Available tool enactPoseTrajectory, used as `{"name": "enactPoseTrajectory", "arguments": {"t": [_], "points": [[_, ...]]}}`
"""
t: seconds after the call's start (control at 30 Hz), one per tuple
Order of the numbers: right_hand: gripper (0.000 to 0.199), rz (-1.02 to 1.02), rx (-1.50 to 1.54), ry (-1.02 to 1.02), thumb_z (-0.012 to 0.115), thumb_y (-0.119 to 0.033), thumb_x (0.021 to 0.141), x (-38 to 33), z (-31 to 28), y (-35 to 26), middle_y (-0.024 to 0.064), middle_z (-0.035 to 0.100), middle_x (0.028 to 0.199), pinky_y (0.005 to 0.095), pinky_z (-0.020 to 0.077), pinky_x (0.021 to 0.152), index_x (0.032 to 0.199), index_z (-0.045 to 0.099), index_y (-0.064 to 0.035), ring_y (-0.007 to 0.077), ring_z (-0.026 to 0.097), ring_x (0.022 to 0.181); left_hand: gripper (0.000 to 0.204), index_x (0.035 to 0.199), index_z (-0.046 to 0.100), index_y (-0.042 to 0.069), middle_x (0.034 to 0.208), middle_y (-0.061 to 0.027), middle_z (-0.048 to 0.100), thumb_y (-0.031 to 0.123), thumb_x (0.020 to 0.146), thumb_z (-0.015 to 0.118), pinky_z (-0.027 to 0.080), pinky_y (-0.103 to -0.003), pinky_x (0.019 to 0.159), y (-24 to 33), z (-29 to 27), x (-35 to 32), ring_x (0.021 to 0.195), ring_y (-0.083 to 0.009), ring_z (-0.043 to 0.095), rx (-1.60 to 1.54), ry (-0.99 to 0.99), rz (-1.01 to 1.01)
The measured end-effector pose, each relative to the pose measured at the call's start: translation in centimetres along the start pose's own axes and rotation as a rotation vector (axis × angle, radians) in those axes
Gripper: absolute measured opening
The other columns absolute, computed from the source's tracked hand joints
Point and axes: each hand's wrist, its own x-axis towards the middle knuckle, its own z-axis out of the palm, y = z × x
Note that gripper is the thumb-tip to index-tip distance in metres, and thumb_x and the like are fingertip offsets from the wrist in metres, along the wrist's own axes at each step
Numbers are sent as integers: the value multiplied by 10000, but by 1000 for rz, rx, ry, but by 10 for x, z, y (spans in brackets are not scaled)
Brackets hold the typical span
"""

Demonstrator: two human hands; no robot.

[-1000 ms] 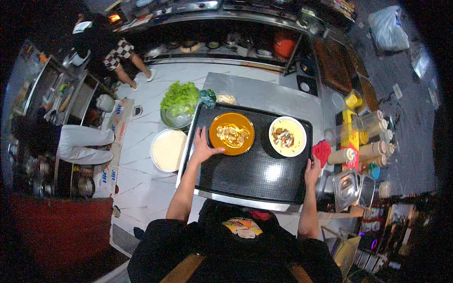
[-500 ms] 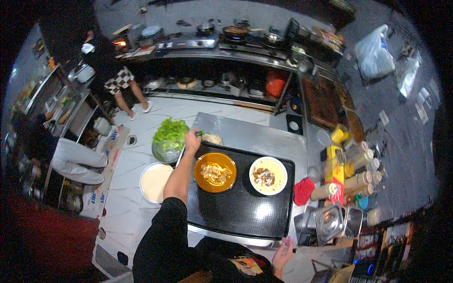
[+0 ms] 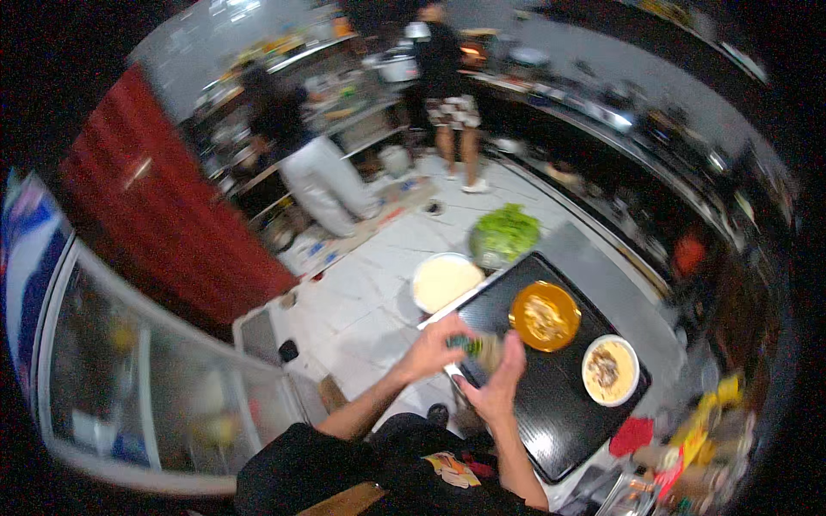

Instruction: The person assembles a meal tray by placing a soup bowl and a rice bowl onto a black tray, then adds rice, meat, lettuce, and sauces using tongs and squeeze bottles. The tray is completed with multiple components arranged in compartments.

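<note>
My left hand (image 3: 437,349) is closed around the green-capped end of a small clear jar (image 3: 488,351) with pale contents, held tilted above the left edge of a black tray (image 3: 551,421). My right hand (image 3: 499,385) comes up beside the jar's other end, thumb and fingers spread wide; blur hides whether it touches. On the tray stand an amber bowl (image 3: 571,311) with creamy, chunky food and a white bowl (image 3: 635,370) of pale yellow food topped with brown pieces.
Left of the tray are a white tub (image 3: 447,279) of pale contents and green lettuce (image 3: 514,228) in a clear bowl. A red cloth (image 3: 631,437) lies near the tray's right corner. A glass-doored fridge (image 3: 172,387) stands at left. Two people (image 3: 327,176) work farther back.
My view has swung left. My left hand has brought the jar from the tray's far left corner toward me. My right hand has risen from the tray's near right corner to the jar.
</note>
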Motion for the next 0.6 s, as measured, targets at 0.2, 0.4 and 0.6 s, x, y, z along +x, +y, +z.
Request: {"name": "enactPoseTrajectory", "arguments": {"t": [0.2,0.4,0.6], "points": [[408,89,499,-902,644,-219,897,-143,151,14,163,626,1129,415,458,898,1217,556,18,297,590,997,414,1222,622,58,1228,-128,603,202,851,737,440,-401,1031,20,-56,-238,1158,-281,586,212,429,-293],[211,-307,569,-1275,569,-27,884,-234,257,6,44,599,980,319,482,747,1095,564,-18,154,554,837,386,1139,557,24,1152,-93,568,129,815,738,433,-349,937,136,-153,-481,1065,-218,541,966,2117,-387],[257,-623,962,-1382,596,-37,848,-248,333,-238,26,587,960,286,489,810,1104,582,-32,134,578,884,673,1351,423,10,1327,-196,465,167,799,776,354,-442,1070,68,-172,-581,1249,-335,453,969,2166,-725]]}}
